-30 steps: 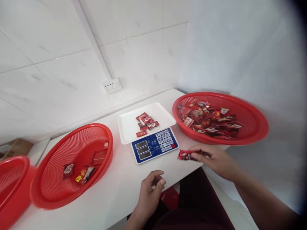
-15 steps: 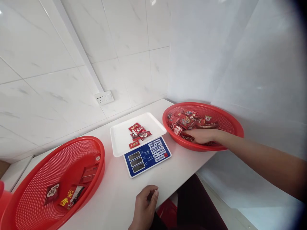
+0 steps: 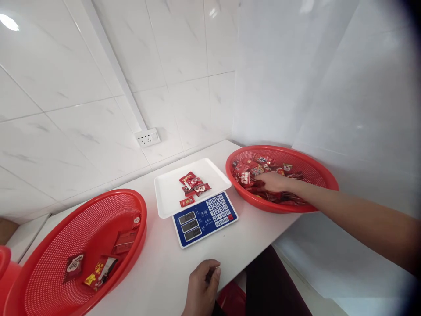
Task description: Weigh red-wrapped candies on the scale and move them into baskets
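Observation:
My right hand [image 3: 273,181] reaches into the right red basket [image 3: 329,186], its fingers down among a heap of small red snack packets [image 3: 256,169]. Its fingertips are hidden there, so I cannot tell whether it grips one. My left hand [image 3: 204,285] rests at the table's front edge, fingers curled in and thumb close to them, with nothing visible in it. Between the baskets stands a digital scale [image 3: 205,219] with a blue keypad panel. On its white tray [image 3: 167,193] lies a small group of red packets [image 3: 196,186].
To the left, a tilted red mesh basket [image 3: 49,245] holds several packets [image 3: 100,272]. Part of another red container [image 3: 6,272] shows at the far left edge. A wall socket [image 3: 148,138] sits above the white table [image 3: 154,272]. Walls close off the back and right.
My right hand has shifted slightly up and left within the packets, disturbing some of them. The whole view has moved a little; my left hand keeps its curled pose.

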